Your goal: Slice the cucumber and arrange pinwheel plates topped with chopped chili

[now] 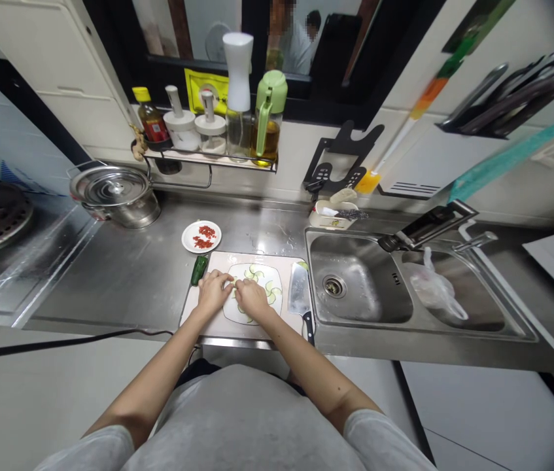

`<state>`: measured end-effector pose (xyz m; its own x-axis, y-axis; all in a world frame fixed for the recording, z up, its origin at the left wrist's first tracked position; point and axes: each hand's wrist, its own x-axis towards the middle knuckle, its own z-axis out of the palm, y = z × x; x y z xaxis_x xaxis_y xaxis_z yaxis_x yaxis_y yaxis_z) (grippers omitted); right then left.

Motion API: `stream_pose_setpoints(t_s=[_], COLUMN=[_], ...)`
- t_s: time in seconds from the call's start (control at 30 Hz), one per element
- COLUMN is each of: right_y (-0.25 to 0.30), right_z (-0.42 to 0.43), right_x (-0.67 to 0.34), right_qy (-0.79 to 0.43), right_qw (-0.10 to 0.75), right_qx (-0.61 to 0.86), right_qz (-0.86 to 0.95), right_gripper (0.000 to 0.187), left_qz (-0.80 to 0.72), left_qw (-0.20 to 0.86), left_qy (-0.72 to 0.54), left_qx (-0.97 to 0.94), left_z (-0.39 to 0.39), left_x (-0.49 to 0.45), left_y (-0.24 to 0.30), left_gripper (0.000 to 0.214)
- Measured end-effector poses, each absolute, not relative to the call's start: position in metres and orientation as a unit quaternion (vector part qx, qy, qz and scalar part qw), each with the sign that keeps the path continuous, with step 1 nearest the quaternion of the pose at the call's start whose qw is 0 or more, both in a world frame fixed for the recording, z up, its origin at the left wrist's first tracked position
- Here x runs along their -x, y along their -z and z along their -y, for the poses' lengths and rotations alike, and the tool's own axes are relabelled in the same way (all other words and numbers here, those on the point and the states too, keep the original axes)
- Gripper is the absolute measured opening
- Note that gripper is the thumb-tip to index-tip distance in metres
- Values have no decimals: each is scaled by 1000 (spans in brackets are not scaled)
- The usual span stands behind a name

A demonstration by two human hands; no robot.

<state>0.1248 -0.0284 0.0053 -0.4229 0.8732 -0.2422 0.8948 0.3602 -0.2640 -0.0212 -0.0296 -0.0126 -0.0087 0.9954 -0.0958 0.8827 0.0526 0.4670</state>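
A white squarish plate [275,302] with a dark rim line lies on the pale cutting board [193,320]. Curved cucumber slices [273,292] are laid out on it in swirling groups. Over the plate's left part, my left hand [214,292] and my right hand [251,298] meet with bent fingers. Their fingertips close on what looks like a small cucumber slice, mostly hidden by the fingers. A dark green cucumber piece [199,269] rests at the board's upper left, close to my left hand. Right of the plate lies a cleaver [299,291], its black handle towards me.
Behind the board sits a small plate [187,237] of chopped red bits. A lidded steel pot [134,206] stands back left. To the right is a double sink [355,314] with a faucet [428,226] and a plastic bag [432,288]. A seasoning rack [208,157] hangs behind.
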Motion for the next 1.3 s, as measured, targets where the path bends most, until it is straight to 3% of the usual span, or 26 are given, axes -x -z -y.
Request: stream_pose_setpoints(t_s=[1.03, 1.17, 1.3], right_y=[-12, -18, -25], right_z=[34, 34, 36], right_x=[-127, -130, -148], right_qy=[181, 200, 225], right_qw=[60, 37, -43], right_qx=[-541, -558, -602], right_qz=[-819, -805, -765], right_gripper=[32, 31, 31], left_qz=[-696, -707, -728], left_qw=[212, 225, 240], left_qy=[-148, -204, -332], left_qx=[-669, -638, -550], left_z=[31, 32, 38], left_x=[18, 21, 40], left_y=[14, 14, 16], left_gripper=[22, 24, 30])
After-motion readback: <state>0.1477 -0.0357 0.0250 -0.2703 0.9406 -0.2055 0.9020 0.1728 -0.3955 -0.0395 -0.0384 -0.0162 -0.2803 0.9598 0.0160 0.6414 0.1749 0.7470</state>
